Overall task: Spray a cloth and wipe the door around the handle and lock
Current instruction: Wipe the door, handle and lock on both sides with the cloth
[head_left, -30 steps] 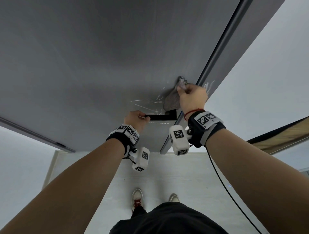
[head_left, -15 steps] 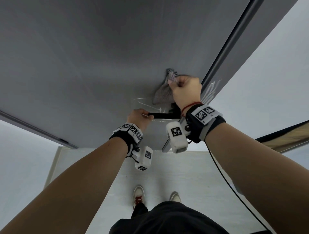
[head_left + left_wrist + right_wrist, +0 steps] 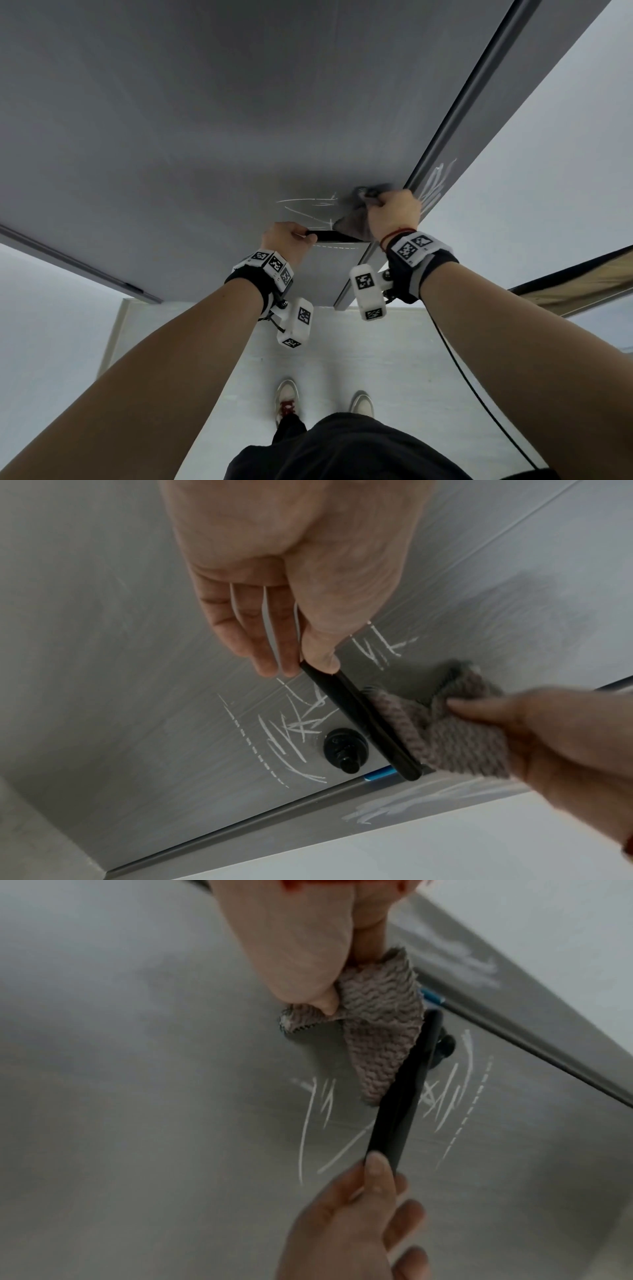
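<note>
In the head view the right hand (image 3: pixel 394 214) is covering most of the cloth (image 3: pixel 354 222), and the lock is lying out of sight below the handle (image 3: pixel 330 235). In the right wrist view the lock (image 3: pixel 445 1046) is showing only as a dark edge behind the handle, and the hand's own fingers are mostly hidden behind the palm. The left wrist view is cutting off the right forearm at the frame edge, and the far end of the cloth is blurring.

The right hand is gripping the grey knitted cloth (image 3: pixel 441 731), thumb and curled fingers bunching it, and pressing it against the door (image 3: pixel 171 137) just above the handle, close to the door's edge. The loose part of the cloth is hanging down against the handle's inner end.

The left hand (image 3: pixel 294 569) is pinching the handle's free tip between thumb and fingers (image 3: pixel 267 653), the fingers lying close together. White chalk marks (image 3: pixel 294 731) are lying on the door around the round black lock (image 3: pixel 346 748), just beside the handle.
</note>
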